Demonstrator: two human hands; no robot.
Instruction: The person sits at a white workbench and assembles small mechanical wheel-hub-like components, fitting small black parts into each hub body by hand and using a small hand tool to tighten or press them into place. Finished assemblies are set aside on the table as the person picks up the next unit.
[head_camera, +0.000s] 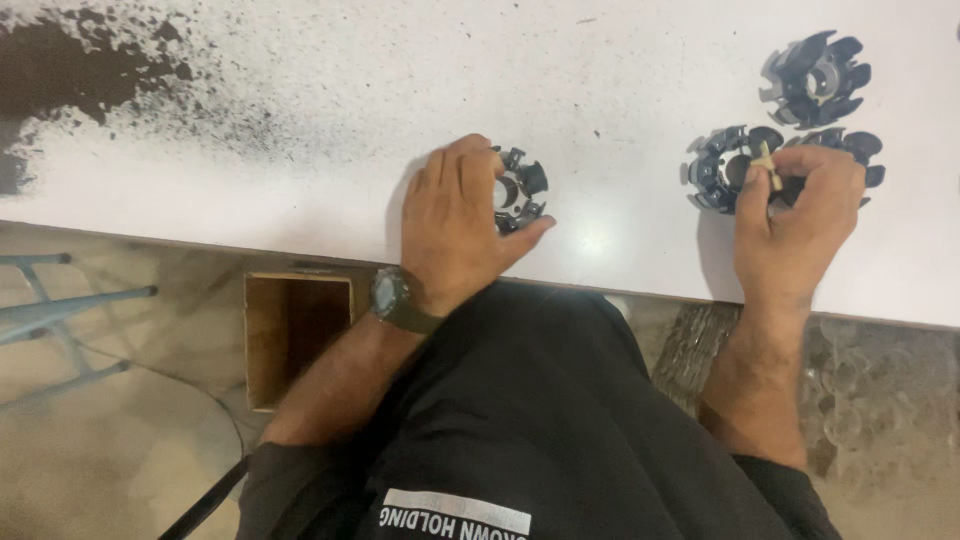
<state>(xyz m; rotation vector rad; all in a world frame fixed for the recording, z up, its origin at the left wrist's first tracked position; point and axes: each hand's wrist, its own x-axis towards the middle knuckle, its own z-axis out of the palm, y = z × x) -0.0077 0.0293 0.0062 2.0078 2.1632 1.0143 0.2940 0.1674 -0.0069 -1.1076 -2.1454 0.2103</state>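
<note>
The left hand (455, 225) lies on the white counter (620, 240) with its fingers curled over a dark, ring-shaped plastic part (520, 190) with fins around its rim; the thumb stretches below the part and the fingers cover its left side, so the hand grips it and holds it flat on the surface. A dark wristwatch (395, 298) sits on this wrist. The right hand (795, 215) is well apart, closed in a pinch around a small brass-coloured piece (768, 166), which it holds just at the edge of a second finned part (722, 168). Whether the small piece already touches that part I cannot tell. Directly under the right fingers a third finned part (850, 148) is half covered, and beyond it, farther from the hand, a fourth one (815, 78) lies alone. As a judgement, the work looks to be in the middle: no brass piece shows in any of the four parts. Far to the left of the left hand, black powder (70, 70) is spread over the counter. Below the counter edge, near the left forearm, an open wooden box (290, 335) stands on the floor.
</note>
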